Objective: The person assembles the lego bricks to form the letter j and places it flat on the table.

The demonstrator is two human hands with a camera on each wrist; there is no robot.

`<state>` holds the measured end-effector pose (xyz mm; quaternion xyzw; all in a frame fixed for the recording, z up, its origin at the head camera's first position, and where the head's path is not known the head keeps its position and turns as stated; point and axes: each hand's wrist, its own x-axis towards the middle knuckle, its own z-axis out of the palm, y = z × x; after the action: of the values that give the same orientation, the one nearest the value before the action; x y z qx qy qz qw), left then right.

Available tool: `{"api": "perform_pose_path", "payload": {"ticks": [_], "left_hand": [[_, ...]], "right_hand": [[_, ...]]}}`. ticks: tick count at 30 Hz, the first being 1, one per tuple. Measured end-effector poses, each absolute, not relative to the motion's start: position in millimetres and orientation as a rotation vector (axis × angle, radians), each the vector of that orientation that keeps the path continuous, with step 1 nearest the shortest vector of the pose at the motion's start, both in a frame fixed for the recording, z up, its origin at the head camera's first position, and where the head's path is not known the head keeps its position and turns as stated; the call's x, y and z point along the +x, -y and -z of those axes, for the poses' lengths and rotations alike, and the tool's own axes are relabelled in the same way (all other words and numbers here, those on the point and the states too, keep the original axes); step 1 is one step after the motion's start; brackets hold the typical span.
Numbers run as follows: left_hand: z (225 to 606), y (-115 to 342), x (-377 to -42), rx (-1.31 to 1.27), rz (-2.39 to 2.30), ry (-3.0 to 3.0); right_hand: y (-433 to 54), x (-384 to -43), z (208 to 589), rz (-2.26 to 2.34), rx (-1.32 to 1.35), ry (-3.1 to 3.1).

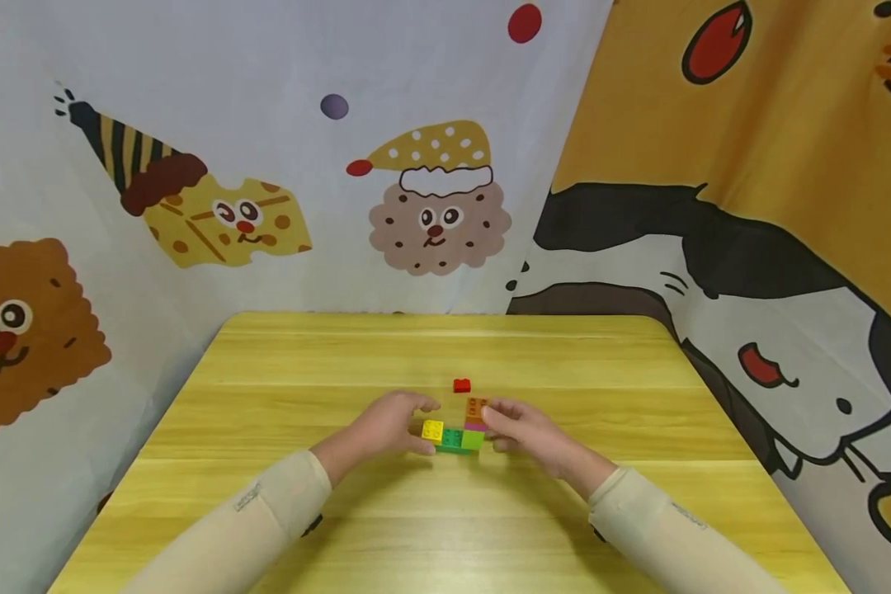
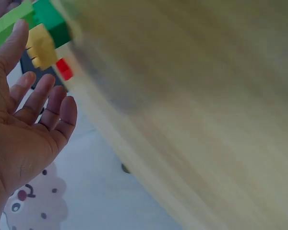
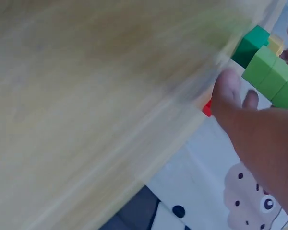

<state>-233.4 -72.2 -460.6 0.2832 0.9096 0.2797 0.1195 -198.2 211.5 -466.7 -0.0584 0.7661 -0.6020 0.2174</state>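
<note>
A small stack of toy building bricks lies between my hands. It has a green base [image 1: 452, 438], a yellow brick [image 1: 432, 431] at its left end and a lime green brick [image 1: 472, 440] at its right. Above the lime part come a magenta layer [image 1: 475, 426] and an orange brick [image 1: 477, 407] with studs. My right hand [image 1: 530, 433] pinches the orange brick at its right side; the fingertips are partly hidden. My left hand [image 1: 393, 423] holds nothing, fingers spread around the yellow end, the thumb [image 2: 17, 43] close beside the yellow brick.
A lone red brick [image 1: 462, 385] lies on the wooden table [image 1: 304, 355], just beyond the stack. Behind the far table edge hangs a cloth [image 1: 282, 49] printed with cartoon figures.
</note>
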Motion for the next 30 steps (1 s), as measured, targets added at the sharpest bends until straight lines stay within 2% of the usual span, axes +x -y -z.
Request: {"api": "perform_pose_path", "payload": {"ticks": [7,11,22,30], "left_hand": [[473.6,70.8,-232.2,0.85,-0.823,-2.699],[474.3,67.5,-230.4,0.872,-0.803,-2.733],[475.5,59.2,-226.5,1.033,-0.549,-2.89],[474.8,55.2,-219.0,1.09,-0.491,-2.838]], "right_hand": [[-205.3,-193.9,459.3,1.647,-0.464,-2.48],[-201.2,-193.5,455.8,1.594,-0.533,-2.609],[-189.2,-221.4,453.0,1.575,-0.324,-2.68],[-188.6,-237.5,469.3,1.402,-0.207,-2.677]]}}
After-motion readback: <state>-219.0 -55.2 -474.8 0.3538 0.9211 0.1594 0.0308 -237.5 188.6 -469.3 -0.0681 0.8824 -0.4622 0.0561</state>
